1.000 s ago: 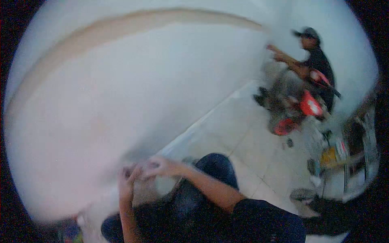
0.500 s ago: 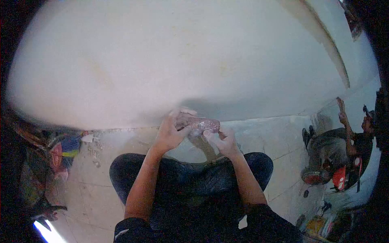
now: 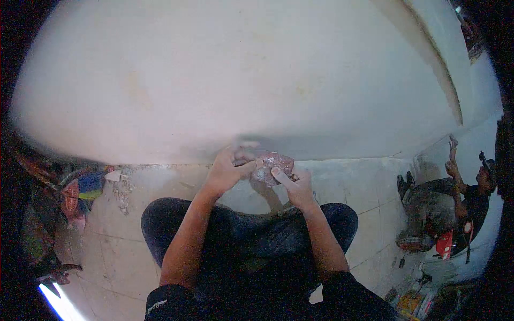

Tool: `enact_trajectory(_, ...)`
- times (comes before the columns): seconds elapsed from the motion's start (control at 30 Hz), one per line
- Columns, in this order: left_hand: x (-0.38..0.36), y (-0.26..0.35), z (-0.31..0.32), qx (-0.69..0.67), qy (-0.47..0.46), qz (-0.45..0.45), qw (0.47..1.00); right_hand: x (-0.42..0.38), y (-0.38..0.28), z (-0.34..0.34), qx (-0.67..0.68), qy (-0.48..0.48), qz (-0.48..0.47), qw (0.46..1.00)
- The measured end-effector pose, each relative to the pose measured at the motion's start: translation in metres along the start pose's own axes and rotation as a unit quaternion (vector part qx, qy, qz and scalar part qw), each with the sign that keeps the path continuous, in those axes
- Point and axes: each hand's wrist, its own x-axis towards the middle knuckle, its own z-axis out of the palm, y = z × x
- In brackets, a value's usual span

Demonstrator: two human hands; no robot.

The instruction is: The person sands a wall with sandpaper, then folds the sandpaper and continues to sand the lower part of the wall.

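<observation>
The dusty reddish piece (image 3: 276,161), perhaps sandpaper, now shows a broader face; left hand (image 3: 224,174) and right hand (image 3: 300,191) pinch its opposite sides.

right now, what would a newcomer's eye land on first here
Probably the pale wall filling the upper view. Just below it, the left hand and right hand hold a reddish, white-smeared object. At the right edge, another person in a dark cap sits beside something bright red.
</observation>
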Motion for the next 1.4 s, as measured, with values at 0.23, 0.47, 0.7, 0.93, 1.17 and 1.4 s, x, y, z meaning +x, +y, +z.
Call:
enact_trajectory(0.23, -0.007, -0.001, 0.001, 0.038, 0.015, -0.051, 0.998, -0.005, 0.0, 0.009, 0.041, -0.004, 0.01, 0.999)
enact_trajectory(0.47, -0.003, -0.018, 0.001, 0.076, 0.016, 0.037, 0.996, -0.008, 0.001, 0.01, 0.051, -0.002, 0.05, 0.997)
enact_trajectory(0.7, -0.007, -0.016, -0.001, 0.02, -0.003, 0.028, 0.999, -0.008, -0.008, 0.016, 0.06, -0.014, -0.028, 0.998)
enact_trajectory(0.93, 0.003, -0.01, 0.002, 0.072, 0.053, 0.044, 0.995, 0.002, -0.013, 0.015, 0.088, -0.015, 0.04, 0.995)
enact_trajectory(1.17, -0.003, -0.015, 0.005, 0.199, 0.033, 0.126, 0.971, 0.003, -0.008, 0.018, 0.076, 0.023, -0.027, 0.996)
enact_trajectory(1.4, -0.006, -0.002, 0.006, 0.202, 0.02, 0.054, 0.978, 0.004, -0.002, 0.018, 0.052, 0.029, -0.022, 0.998)
